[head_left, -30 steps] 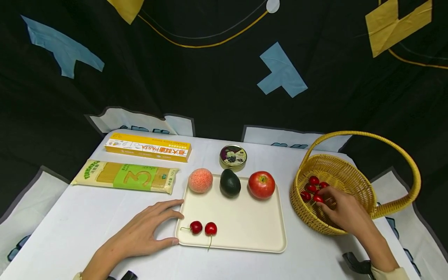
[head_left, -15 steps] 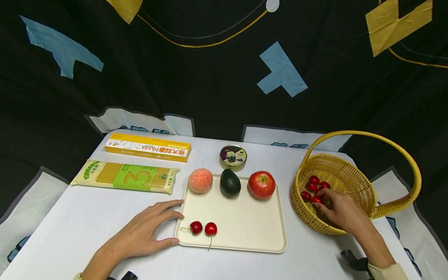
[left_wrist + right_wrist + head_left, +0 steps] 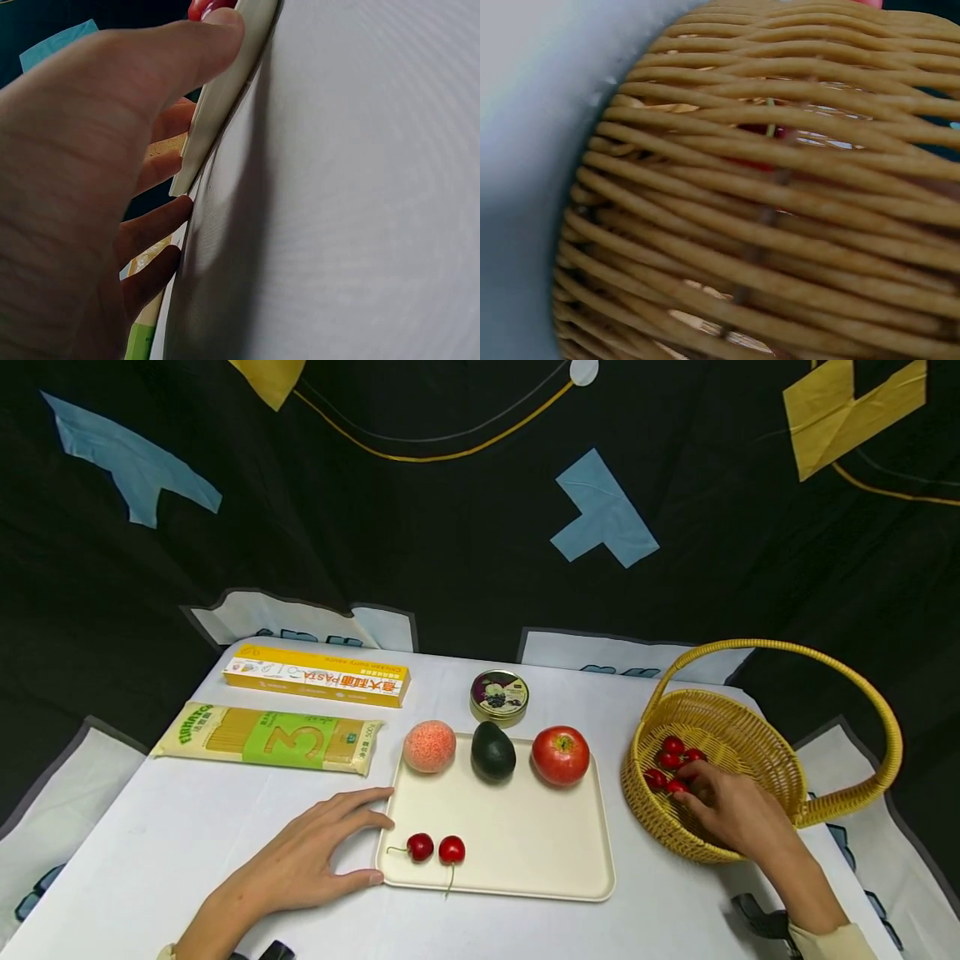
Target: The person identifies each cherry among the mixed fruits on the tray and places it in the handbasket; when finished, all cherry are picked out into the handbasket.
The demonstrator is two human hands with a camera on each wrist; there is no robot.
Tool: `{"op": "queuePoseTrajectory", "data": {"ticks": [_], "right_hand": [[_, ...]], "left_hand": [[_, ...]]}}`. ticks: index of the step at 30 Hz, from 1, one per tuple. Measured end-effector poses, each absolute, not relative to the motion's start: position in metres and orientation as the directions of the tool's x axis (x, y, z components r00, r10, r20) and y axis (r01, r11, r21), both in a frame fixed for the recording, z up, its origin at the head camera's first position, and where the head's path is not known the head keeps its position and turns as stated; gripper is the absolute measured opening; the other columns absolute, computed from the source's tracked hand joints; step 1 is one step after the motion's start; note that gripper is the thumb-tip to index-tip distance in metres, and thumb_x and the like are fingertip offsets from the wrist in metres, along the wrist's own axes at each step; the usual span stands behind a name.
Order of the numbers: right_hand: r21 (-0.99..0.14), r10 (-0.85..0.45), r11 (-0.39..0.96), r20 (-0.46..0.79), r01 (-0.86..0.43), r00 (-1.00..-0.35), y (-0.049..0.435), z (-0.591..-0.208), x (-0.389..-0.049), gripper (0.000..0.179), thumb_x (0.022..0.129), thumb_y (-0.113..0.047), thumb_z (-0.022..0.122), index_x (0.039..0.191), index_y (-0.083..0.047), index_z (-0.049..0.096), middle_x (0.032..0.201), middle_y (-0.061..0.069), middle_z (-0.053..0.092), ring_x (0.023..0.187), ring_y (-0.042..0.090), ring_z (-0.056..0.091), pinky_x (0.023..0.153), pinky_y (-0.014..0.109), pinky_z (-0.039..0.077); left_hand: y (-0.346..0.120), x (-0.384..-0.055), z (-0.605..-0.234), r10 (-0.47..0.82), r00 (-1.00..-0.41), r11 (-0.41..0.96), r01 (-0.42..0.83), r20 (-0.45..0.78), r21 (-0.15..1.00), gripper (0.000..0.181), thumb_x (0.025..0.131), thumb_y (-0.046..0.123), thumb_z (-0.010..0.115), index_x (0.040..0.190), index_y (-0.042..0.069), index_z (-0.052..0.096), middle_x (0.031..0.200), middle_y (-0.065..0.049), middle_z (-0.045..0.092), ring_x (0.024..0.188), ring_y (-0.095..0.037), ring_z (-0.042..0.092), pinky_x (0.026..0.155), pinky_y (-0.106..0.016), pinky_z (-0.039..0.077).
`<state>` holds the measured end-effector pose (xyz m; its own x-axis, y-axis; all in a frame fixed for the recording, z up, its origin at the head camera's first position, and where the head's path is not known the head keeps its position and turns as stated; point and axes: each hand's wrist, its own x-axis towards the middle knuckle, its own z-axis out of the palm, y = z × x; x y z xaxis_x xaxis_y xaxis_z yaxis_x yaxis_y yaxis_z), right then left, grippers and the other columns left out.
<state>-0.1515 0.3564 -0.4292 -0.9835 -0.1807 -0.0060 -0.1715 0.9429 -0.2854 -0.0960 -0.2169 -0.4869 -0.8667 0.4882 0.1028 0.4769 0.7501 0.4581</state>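
Left of centre, the left hand [image 3: 311, 853] is touching the tray's [image 3: 532, 852] left edge with spread fingers, gripping nothing. At right, the right hand [image 3: 738, 808] is curving inside the basket [image 3: 742, 739] by a cherry [image 3: 677, 786]; whether it is pinching it, I cannot tell. Two other cherries [image 3: 452, 850] are lying lower left on the tray.

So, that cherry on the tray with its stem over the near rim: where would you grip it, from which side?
Likely by the round body of the cherry, pinched from above and the right: the other cherry sits close on its left. The stem sticks out over the near rim of the tray but looks thin, so it seems a second choice.
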Motion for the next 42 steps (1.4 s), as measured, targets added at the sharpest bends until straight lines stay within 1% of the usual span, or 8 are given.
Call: {"op": "queuePoseTrajectory", "data": {"ticks": [5, 9, 16, 21, 25, 29, 33, 42], "right_hand": [[-0.259, -0.176, 0.947, 0.081, -0.192, -0.981, 0.351, -0.420, -0.148, 0.042, 0.093, -0.023, 0.086, 0.125, -0.001, 0.072, 0.103, 0.017, 0.079, 0.088, 0.035, 0.076, 0.077, 0.058, 0.065], [-0.247, -0.172, 0.945, 0.181, -0.214, -0.968, 0.338, -0.413, -0.144, 0.041, 0.092, -0.020, 0.087, 0.125, -0.002, 0.073, 0.111, 0.023, 0.078, 0.086, 0.036, 0.075, 0.072, 0.056, 0.065], [-0.256, -0.206, 0.921, 0.324, -0.295, -0.923, 0.300, -0.405, -0.130, 0.033, 0.091, -0.016, 0.087, 0.121, -0.008, 0.075, 0.105, 0.012, 0.076, 0.080, 0.026, 0.072, 0.062, 0.044, 0.063], [-0.244, -0.297, 0.881, 0.383, -0.405, -0.875, 0.269, -0.408, -0.123, 0.030, 0.089, -0.017, 0.089, 0.116, -0.013, 0.076, 0.106, 0.005, 0.076, 0.080, 0.019, 0.071, 0.066, 0.040, 0.065], [-0.229, -0.392, 0.825, 0.427, -0.517, -0.815, 0.247, -0.414, -0.120, 0.034, 0.084, -0.017, 0.094, 0.113, -0.015, 0.077, 0.106, 0.002, 0.076, 0.081, 0.016, 0.070, 0.066, 0.032, 0.064], [-0.221, -0.501, 0.747, 0.434, -0.627, -0.749, 0.225, -0.421, -0.121, 0.039, 0.080, -0.019, 0.097, 0.113, -0.017, 0.076, 0.109, 0.000, 0.076, 0.087, 0.015, 0.073, 0.071, 0.030, 0.066], [-0.238, -0.592, 0.652, 0.435, -0.720, -0.679, 0.207, -0.430, -0.121, 0.038, 0.082, -0.017, 0.095, 0.114, -0.018, 0.076, 0.115, -0.004, 0.074, 0.097, 0.012, 0.074, 0.079, 0.030, 0.066], [-0.415, -0.699, 0.465, 0.369, -0.782, -0.612, 0.168, -0.448, -0.117, 0.027, 0.093, -0.016, 0.085, 0.118, -0.017, 0.075, 0.118, -0.011, 0.071, 0.099, 0.008, 0.072, 0.082, 0.020, 0.059]], "left_hand": [[-0.218, -0.098, -0.487, 0.493, -0.862, 0.746, 0.489, 0.120, 0.452, 0.047, 0.089, 0.064, 0.081, 0.129, 0.043, 0.069, 0.163, 0.011, 0.049, 0.146, -0.023, 0.052, 0.112, -0.058, 0.051], [-0.218, -0.098, -0.485, 0.494, -0.861, 0.745, 0.493, 0.126, 0.450, 0.047, 0.089, 0.065, 0.080, 0.129, 0.044, 0.069, 0.163, 0.011, 0.049, 0.146, -0.022, 0.052, 0.112, -0.057, 0.050], [-0.218, -0.097, -0.486, 0.491, -0.864, 0.746, 0.482, 0.109, 0.459, 0.047, 0.089, 0.065, 0.080, 0.129, 0.044, 0.069, 0.163, 0.010, 0.049, 0.146, -0.023, 0.052, 0.113, -0.058, 0.050], [-0.218, -0.095, -0.487, 0.494, -0.862, 0.748, 0.490, 0.117, 0.447, 0.047, 0.089, 0.066, 0.080, 0.129, 0.044, 0.069, 0.163, 0.011, 0.049, 0.146, -0.022, 0.052, 0.113, -0.057, 0.050], [-0.218, -0.095, -0.487, 0.494, -0.860, 0.749, 0.496, 0.129, 0.439, 0.048, 0.089, 0.067, 0.079, 0.129, 0.044, 0.068, 0.164, 0.013, 0.048, 0.146, -0.021, 0.052, 0.113, -0.056, 0.050], [-0.217, -0.095, -0.486, 0.493, -0.861, 0.749, 0.494, 0.128, 0.441, 0.047, 0.089, 0.067, 0.079, 0.130, 0.044, 0.068, 0.164, 0.012, 0.048, 0.147, -0.022, 0.051, 0.114, -0.057, 0.049], [-0.217, -0.096, -0.486, 0.495, -0.860, 0.748, 0.494, 0.123, 0.444, 0.048, 0.089, 0.067, 0.078, 0.130, 0.044, 0.068, 0.164, 0.012, 0.048, 0.147, -0.022, 0.051, 0.114, -0.057, 0.050], [-0.218, -0.096, -0.486, 0.497, -0.860, 0.750, 0.491, 0.112, 0.444, 0.048, 0.090, 0.067, 0.078, 0.131, 0.044, 0.067, 0.165, 0.012, 0.047, 0.147, -0.022, 0.051, 0.113, -0.057, 0.050]]}}
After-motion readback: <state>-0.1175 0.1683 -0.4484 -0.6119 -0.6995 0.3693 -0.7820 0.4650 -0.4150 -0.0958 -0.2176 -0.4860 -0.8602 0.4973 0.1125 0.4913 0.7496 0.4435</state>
